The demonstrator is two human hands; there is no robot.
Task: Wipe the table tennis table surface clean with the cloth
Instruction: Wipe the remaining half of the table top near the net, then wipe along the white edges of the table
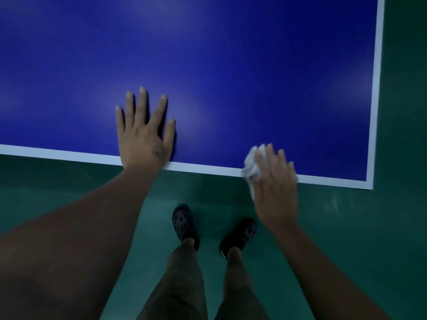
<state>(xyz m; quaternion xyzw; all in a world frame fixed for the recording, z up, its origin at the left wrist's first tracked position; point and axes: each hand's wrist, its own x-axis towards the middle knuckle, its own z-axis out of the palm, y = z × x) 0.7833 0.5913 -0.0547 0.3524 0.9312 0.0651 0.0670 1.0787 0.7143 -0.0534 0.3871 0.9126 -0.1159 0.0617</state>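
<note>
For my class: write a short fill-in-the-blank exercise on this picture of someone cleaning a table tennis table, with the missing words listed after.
1. The right hand presses a white ____ at the table's near edge.
2. The left hand lies ____ on the table, fingers spread.
3. The table's surface is ____ with a white border.

Missing words: cloth; flat; blue

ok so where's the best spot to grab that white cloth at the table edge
Probably the bunched end of the cloth, left of the right hand, coming from above. That crumpled wad sits on the table at its white border, so there is bulk to pinch; the rest is hidden under the hand or hangs past the edge.
</note>
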